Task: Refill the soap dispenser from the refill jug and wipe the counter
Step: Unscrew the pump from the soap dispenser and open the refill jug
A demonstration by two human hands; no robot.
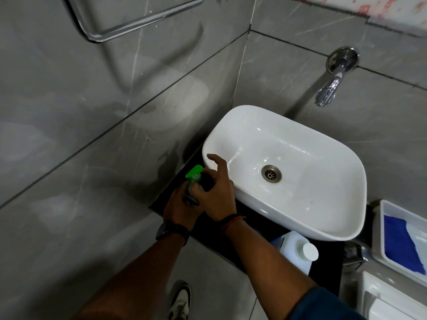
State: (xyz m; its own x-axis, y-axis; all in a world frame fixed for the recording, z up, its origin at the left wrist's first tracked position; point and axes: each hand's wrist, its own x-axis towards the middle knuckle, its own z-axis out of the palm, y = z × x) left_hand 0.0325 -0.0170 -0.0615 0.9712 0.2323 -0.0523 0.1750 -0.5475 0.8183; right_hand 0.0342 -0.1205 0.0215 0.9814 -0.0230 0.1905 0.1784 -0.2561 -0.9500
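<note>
The soap dispenser (193, 179) has a bright green pump head and a clear body, and stands on the black counter (251, 234) left of the white basin. My left hand (179, 207) is wrapped around its body from the left. My right hand (216, 194) grips the neck just under the green pump, index finger raised. The white refill jug (297, 250), capped with a white lid, stands on the counter in front of the basin, to the right of my right forearm. A blue cloth (401, 244) lies in a white tray at the right.
The white basin (323, 213) with a metal drain fills most of the counter. A chrome tap (328, 91) sticks out of the grey tiled wall above it. The white tray (379, 227) rests on a toilet cistern at the lower right. A towel rail (129, 26) hangs upper left.
</note>
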